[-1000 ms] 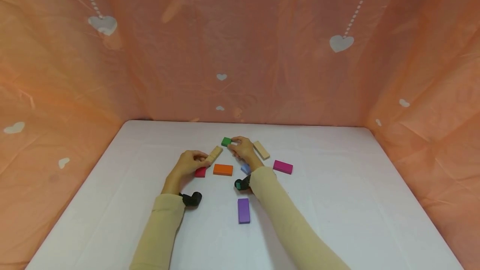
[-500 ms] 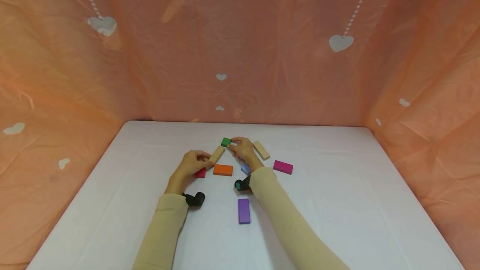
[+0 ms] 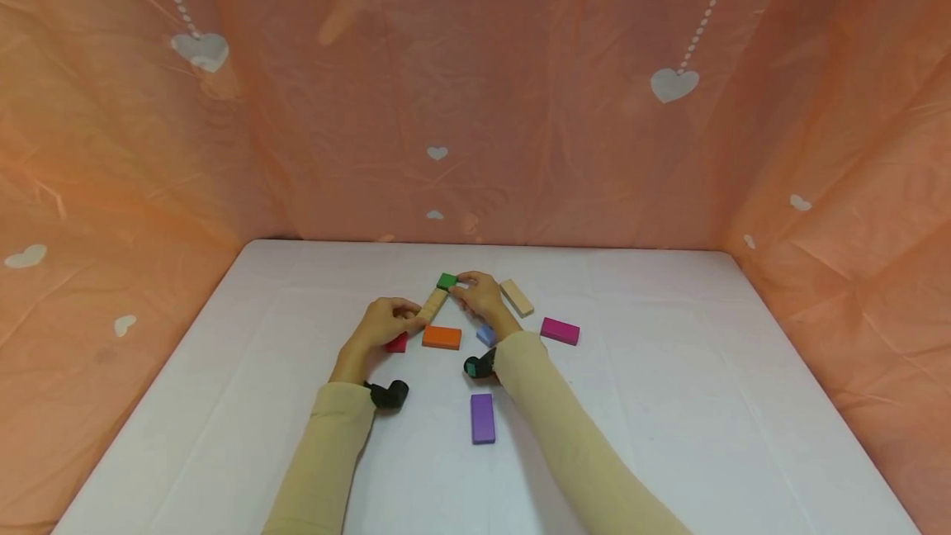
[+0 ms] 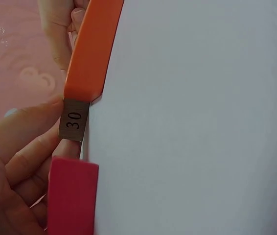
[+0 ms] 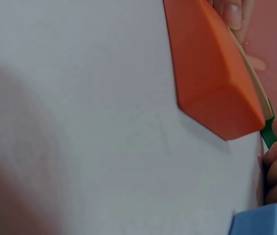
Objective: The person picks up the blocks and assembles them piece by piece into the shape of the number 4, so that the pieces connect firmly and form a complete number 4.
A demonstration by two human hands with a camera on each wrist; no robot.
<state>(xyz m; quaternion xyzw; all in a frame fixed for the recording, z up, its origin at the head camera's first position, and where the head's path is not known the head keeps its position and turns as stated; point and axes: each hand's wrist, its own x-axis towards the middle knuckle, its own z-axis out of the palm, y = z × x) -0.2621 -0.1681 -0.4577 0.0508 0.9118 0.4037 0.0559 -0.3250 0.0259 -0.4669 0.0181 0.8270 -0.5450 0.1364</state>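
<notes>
In the head view my left hand [image 3: 382,323] pinches the near end of a plain wooden block [image 3: 433,304]. The left wrist view shows the number 30 on that end of the wooden block [image 4: 73,120], between thumb and fingers. The far end of this block meets a green block [image 3: 447,281], as far as I can tell touching it. My right hand [image 3: 481,298] grips the green block [image 5: 268,132] from the right side. Just right of the left hand lies an orange block [image 3: 442,338]; a red block [image 3: 397,343] sits partly hidden beneath that hand's fingers.
A blue block [image 3: 486,335] lies by the right wrist, partly covered. Beyond the right hand are a second wooden block [image 3: 517,298] and a magenta block [image 3: 560,331]. Nearer me is a purple block [image 3: 483,419]. The white table [image 3: 669,403] ends at an orange curtain [image 3: 490,106].
My left hand has slid the wooden block away from me and to the right, closing the gap to the green block. The right hand has hardly moved.
</notes>
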